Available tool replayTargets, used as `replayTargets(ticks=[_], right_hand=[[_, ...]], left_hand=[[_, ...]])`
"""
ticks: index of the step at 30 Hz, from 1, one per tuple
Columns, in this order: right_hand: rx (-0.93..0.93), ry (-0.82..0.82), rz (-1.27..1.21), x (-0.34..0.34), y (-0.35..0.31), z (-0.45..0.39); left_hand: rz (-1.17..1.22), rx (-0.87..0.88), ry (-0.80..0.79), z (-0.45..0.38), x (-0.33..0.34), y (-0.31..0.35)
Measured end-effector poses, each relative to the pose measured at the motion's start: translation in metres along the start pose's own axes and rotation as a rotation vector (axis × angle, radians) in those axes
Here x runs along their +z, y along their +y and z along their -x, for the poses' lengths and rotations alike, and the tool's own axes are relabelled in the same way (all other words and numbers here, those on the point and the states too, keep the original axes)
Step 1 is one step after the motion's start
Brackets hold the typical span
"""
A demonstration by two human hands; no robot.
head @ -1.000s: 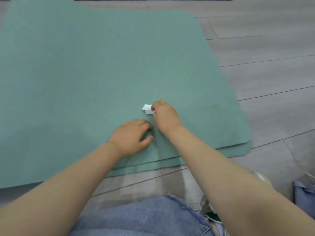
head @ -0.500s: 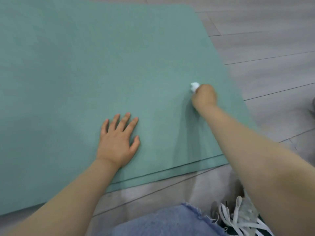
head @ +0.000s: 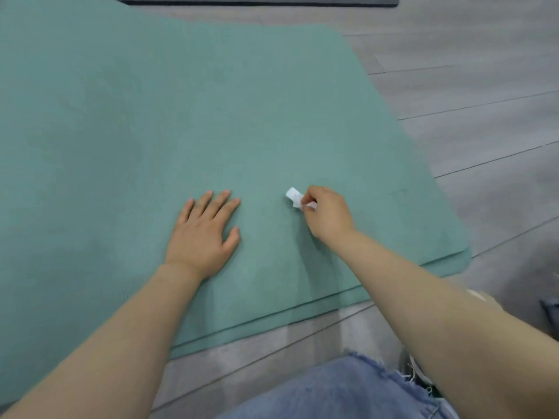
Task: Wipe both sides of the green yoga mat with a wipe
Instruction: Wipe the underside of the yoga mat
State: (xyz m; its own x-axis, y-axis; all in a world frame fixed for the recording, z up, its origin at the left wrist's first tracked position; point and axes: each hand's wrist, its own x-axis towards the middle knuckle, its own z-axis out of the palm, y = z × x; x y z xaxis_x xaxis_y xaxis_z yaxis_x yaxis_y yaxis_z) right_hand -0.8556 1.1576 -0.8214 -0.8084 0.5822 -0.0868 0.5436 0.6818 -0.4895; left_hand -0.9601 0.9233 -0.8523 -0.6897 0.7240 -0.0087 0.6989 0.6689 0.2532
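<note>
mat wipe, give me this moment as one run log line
step: wiping top face | left hand: flat on mat | right hand: pinches wipe on mat | mat: folded, two layers at near edge | floor: grey planks

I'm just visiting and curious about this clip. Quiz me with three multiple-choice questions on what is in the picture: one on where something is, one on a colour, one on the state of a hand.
1. Where does the left hand rest?
A. on the green yoga mat
B. on the grey floor
C. on the jeans

2. What colour is the wipe?
A. blue
B. white
C. yellow

3. How is the right hand set?
A. flat with straight fingers
B. in the air, holding nothing
C. pinching the wipe against the mat

Key: 1 A, the palm lies flat on the mat with its fingers spread. 2 B, the small crumpled piece at the fingertips is white. 3 C, the curled fingers grip the wipe where it meets the mat.
</note>
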Motion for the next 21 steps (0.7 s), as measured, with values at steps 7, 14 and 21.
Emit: replayTargets(ticks=[7, 14, 21], right_hand=[[0.09, -0.064, -0.083, -0.014, -0.001, -0.008], [0.459, 0.285, 0.061, -0.06, 0.076, -0.067], [0.165, 0.164, -0.054, -0.013, 0.004, -0.037]], left_hand=[[0.013, -0.005, 0.018, 0.002, 0.001, 0.0], [0.018, -0.014, 0.056, 0.001, 0.001, 0.001], [0.046, -0.03, 0.066, 0.0, 0.002, 0.0]])
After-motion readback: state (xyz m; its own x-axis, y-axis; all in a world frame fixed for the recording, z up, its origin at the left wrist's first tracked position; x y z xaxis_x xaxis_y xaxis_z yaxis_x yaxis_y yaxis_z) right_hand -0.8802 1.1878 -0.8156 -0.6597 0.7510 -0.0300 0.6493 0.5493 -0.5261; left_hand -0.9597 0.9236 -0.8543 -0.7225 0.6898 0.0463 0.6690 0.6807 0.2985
